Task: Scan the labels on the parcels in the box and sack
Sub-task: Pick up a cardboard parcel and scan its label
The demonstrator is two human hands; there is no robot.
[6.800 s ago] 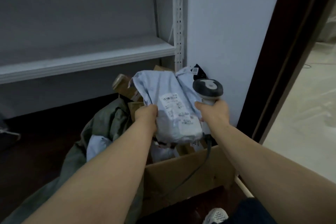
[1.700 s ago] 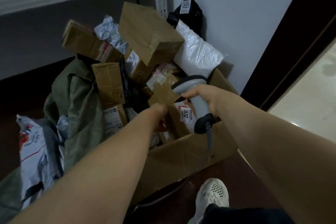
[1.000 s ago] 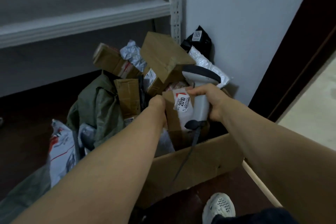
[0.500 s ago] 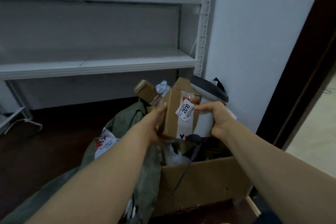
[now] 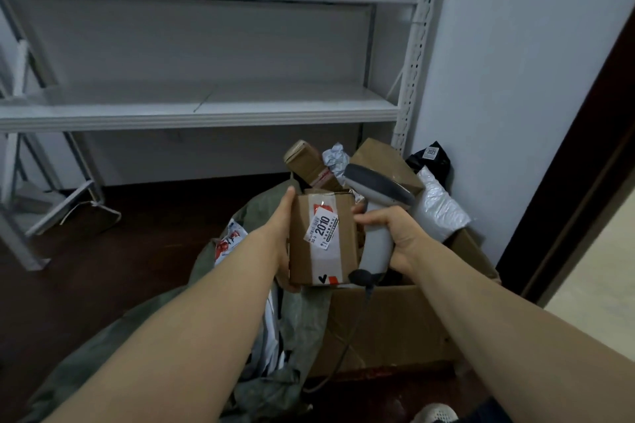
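My left hand (image 5: 280,237) grips the left side of a small brown cardboard parcel (image 5: 323,237) held up above the box. Its face carries grey tape and a white label reading 2010. My right hand (image 5: 395,233) holds a grey corded barcode scanner (image 5: 376,216) by the handle, touching the parcel's right edge, head pointing up and left. Below stands an open cardboard box (image 5: 388,323) heaped with parcels. A green sack (image 5: 261,367) lies to its left with mailers showing inside.
White metal shelving (image 5: 206,113) fills the wall behind, its upright post (image 5: 412,55) beside the box. A white wall is at right, then a dark door frame (image 5: 580,161). A black bag (image 5: 431,161) and white padded mailer (image 5: 439,213) lean against the wall. My shoe (image 5: 434,415) is below.
My left hand dropped the grey mailer, reached into the box and lifted out the small brown parcel. The parcel is now turned with its 2010 label facing me, scanner held beside it.
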